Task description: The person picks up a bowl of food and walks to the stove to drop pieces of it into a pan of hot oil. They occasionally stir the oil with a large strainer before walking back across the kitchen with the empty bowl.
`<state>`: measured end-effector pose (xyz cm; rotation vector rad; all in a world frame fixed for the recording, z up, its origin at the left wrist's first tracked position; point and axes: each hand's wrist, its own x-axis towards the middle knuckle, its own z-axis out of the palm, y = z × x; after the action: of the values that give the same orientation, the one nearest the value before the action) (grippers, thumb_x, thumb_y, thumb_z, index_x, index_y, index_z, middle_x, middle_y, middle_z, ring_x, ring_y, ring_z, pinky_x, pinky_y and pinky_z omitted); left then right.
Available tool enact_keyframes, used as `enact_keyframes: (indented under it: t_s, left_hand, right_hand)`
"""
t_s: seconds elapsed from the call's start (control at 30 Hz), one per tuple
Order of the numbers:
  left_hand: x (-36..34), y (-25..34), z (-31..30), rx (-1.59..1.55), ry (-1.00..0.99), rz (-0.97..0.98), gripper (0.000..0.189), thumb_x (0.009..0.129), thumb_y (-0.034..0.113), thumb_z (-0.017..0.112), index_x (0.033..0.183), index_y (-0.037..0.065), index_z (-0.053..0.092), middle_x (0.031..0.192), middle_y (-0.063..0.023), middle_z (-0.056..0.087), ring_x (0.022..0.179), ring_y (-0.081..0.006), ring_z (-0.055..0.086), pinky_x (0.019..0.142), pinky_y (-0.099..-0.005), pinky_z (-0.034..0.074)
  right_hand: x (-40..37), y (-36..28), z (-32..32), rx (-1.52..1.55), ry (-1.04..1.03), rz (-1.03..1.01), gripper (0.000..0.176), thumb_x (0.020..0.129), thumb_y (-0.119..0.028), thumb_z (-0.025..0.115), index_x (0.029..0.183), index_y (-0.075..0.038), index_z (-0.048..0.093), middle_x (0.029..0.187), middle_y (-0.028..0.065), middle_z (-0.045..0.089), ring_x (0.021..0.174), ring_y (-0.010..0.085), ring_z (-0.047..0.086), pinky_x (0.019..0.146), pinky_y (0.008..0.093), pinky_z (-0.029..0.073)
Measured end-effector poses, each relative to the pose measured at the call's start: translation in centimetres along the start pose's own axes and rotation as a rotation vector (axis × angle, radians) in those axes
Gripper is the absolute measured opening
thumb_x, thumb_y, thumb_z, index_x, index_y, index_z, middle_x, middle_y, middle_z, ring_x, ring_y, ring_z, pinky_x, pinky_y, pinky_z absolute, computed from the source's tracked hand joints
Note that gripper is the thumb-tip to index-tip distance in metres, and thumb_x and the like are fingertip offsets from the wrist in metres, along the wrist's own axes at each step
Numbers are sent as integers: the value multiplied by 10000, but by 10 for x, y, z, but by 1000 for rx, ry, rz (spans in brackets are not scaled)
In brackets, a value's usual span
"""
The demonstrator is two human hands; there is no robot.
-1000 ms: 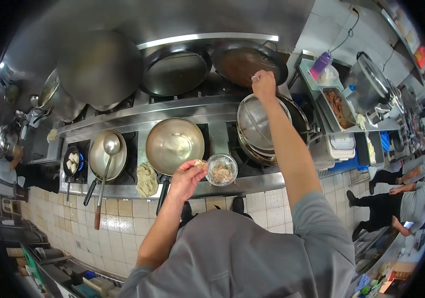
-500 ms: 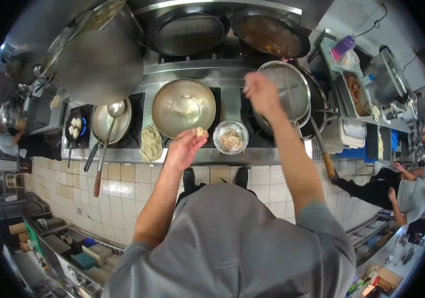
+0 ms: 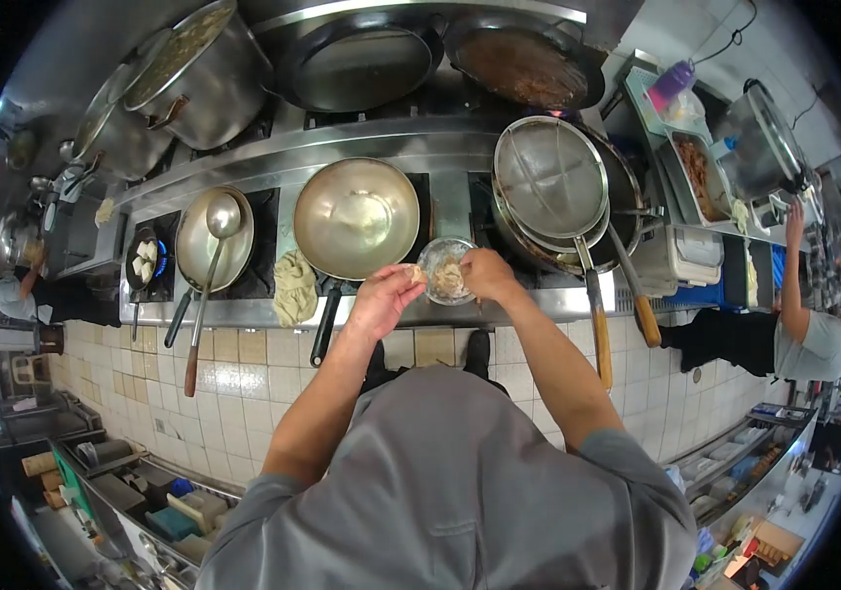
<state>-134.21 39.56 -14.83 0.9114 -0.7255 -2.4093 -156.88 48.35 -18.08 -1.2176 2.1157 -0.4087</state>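
My left hand (image 3: 387, 299) pinches a small pale piece of food (image 3: 416, 275) beside the left rim of a bowl (image 3: 432, 254). In that bowl lie pale, floury-looking food pieces (image 3: 448, 280). My right hand (image 3: 488, 276) reaches in over the bowl's right side, its fingers drawn together at the pieces; what they grip, if anything, is hidden. Just left of the bowl sits a wide metal pan (image 3: 357, 218) with a black handle, which passes close to my left wrist. Farther left lies a crumpled cloth (image 3: 294, 288).
A wire strainer (image 3: 550, 177) rests over a wok on the right, its handle sticking out. A ladle (image 3: 224, 216) lies in a pan at left. A small pan (image 3: 145, 260) of white pieces sits over a blue flame. A co-worker (image 3: 802, 339) stands at right.
My right hand has come down from above the strainer to the bowl. My left hand has shifted slightly right and still holds the food piece. The co-worker at right has raised an arm.
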Motion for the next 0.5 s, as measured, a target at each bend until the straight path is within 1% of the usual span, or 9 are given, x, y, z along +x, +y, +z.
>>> enact_keyframes:
  t_s: [0.07,0.13,0.27,0.33,0.37,0.4,0.43,0.47,0.5]
  left_hand:
    - [5,-4,-6,24,-31,-28,211,959,75,605,1143,-22,572,1083,-140,674,1020,-241,673,943,-365,552]
    - [10,-10,-8,26,-8,-32,201,960,73,595,1136,-21,571,1079,-141,674,1012,-241,673,937,-368,553]
    - [19,-15,-10,-36,-26,-51,180,958,74,574,1126,10,574,1074,-141,675,980,-244,672,893,-367,557]
    - [26,-19,-9,5,-21,-53,203,930,71,622,1123,19,587,1039,-115,673,944,-216,668,865,-355,558]
    - [29,-21,-5,45,-15,-56,233,901,68,670,1120,28,600,1005,-88,672,908,-189,664,838,-342,559]
    - [33,-24,0,44,-18,-56,233,901,68,670,1120,28,600,1005,-88,672,908,-189,664,838,-342,559]
    - [35,-27,8,229,-22,5,257,901,65,677,1142,29,594,1012,-78,666,903,-172,648,804,-318,543]
    - [37,-30,16,415,-27,67,282,901,62,684,1163,30,588,1020,-68,661,898,-155,633,770,-294,526]
    - [39,-32,24,415,-31,67,282,901,62,684,1163,30,588,1020,-68,661,898,-155,633,770,-294,526]
  right_hand:
    - [1,4,-3,40,35,-42,233,851,-185,618,967,-4,707,951,227,696,911,391,675,804,435,524]
    - [-1,5,-5,185,154,-162,173,843,-131,601,942,-30,700,935,220,685,883,393,656,793,452,515]
    - [-4,0,-13,322,173,-154,171,869,-155,616,930,-6,677,873,202,677,802,353,660,772,438,512]
    - [-7,-4,-18,462,154,-112,170,912,-140,601,960,14,654,832,158,676,754,247,665,699,381,525]
    - [-13,-15,-26,460,156,-111,170,912,-140,601,960,14,654,832,158,676,754,247,665,699,381,525]
    - [-20,-25,-34,644,128,-42,169,934,-136,584,985,15,642,817,131,669,747,203,655,658,345,523]
    - [-24,-32,-39,827,97,28,169,955,-131,568,1010,16,629,801,105,661,740,158,645,618,310,521]
    - [-23,-30,-39,826,100,29,169,955,-131,568,1010,16,629,801,105,661,740,158,645,618,310,521]
    - [-20,-28,-39,842,84,4,170,968,-117,558,1059,16,614,854,93,665,769,148,648,620,289,521]
